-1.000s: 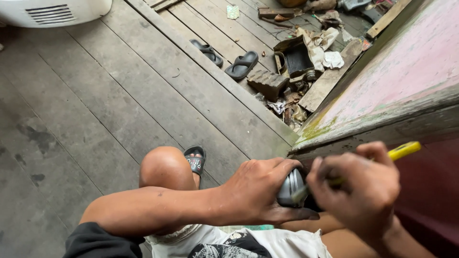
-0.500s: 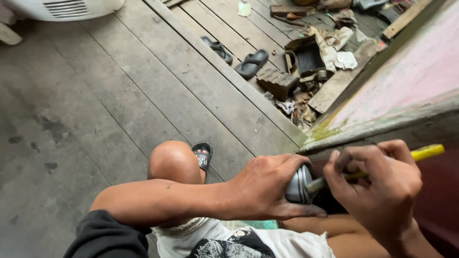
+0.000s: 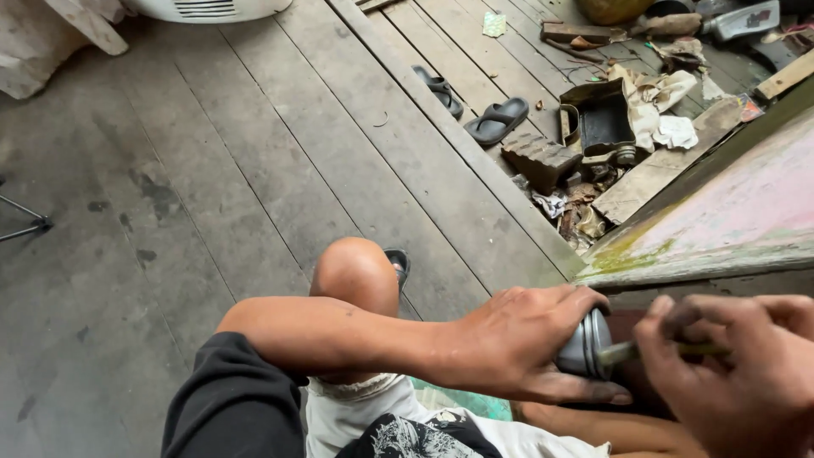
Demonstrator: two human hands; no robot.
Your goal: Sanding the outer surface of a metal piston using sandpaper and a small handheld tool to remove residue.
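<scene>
While the left hand (image 3: pixel 526 343) still grips the metal cylinder (image 3: pixel 585 343), the right hand's (image 3: pixel 738 365) fingers now hide the tool's (image 3: pixel 627 352) yellow handle.

Left hand (image 3: pixel 526 343) curled palm-down, right hand (image 3: pixel 738 373) fisted just beside, knee bent.

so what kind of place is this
Probably a rough home porch or backyard workshop. The floor is worn grey wooden planks, dark sandals lie loose on them, and scrap parts and rags are piled by a weathered board. The left hand grips a grey metal cylinder.
</scene>
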